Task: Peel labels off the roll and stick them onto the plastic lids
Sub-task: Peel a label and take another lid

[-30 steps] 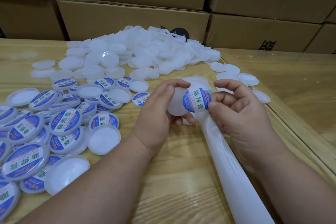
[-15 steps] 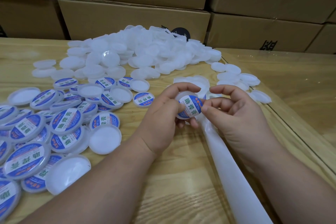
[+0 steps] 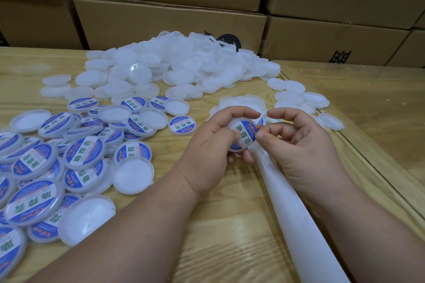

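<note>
Hands meet over the wooden bench [image 3: 230,225], and between them sits one plastic lid [image 3: 241,134] with a blue, white and green label [image 3: 245,136] lying across its face. The left hand [image 3: 208,151] has its grip closed on the lid, thumb against the near left rim and forefinger curled over the far rim, so the lid is tilted up toward the camera. The right hand [image 3: 305,145] touches the label's right edge with a fingertip; its thumb and forefinger arch narrowly above without closing on anything that can be made out, and the other fingers are curled loosely. Just beneath both grips, a white strip of label backing [image 3: 296,220] starts at the lid and runs away under the right wrist toward the near edge of the bench; the roll it comes from cannot be seen. To the left of the left hand, close by and spreading outward, lie the labelled lids [image 3: 85,154], mixed with a few turned plain side up. Beyond both hands, farther off, a heap of plain white lids [image 3: 184,64] covers the far part of the bench, and a smaller scatter of plain lids [image 3: 299,99] lies just past the right hand's fingers. Behind the heap stands a wall of cardboard boxes [image 3: 170,23].
</note>
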Demonstrator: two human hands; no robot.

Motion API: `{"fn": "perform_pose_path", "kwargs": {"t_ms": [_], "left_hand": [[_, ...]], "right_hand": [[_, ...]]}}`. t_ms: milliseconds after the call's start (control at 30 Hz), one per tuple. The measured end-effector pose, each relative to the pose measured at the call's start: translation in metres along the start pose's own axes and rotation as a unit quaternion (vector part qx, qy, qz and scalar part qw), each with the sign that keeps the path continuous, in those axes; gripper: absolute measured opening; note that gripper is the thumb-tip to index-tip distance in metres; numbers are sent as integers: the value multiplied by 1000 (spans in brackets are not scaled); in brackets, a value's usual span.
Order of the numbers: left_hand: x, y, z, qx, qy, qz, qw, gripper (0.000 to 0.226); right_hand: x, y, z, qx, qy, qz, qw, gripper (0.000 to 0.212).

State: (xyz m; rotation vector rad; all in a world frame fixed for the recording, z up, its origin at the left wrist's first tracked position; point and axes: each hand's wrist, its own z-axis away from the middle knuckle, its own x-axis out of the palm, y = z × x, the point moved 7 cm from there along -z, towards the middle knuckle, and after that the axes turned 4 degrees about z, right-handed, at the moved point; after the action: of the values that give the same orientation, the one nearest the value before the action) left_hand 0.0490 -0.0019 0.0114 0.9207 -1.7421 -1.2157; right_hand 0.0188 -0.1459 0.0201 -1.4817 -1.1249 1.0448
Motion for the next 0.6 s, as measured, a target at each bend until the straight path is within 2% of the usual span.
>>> {"fn": "perform_pose_path", "kwargs": {"t_ms": [167, 300, 433, 600], "left_hand": [[0, 0, 0, 2, 0, -13, 1000, 45], [1, 1, 3, 16, 11, -13, 1000, 30], [-5, 3, 2, 39, 57, -73, 995, 22], [-15, 6, 1, 43, 101, -40, 993, 21]], "right_hand": [[0, 2, -1, -1, 5, 2, 1000, 31], [-2, 2, -1, -1, 16, 11, 1000, 30], [-3, 0, 1, -1, 15, 8, 1000, 28], [-5, -7, 3, -25, 13, 19, 999, 23]]}}
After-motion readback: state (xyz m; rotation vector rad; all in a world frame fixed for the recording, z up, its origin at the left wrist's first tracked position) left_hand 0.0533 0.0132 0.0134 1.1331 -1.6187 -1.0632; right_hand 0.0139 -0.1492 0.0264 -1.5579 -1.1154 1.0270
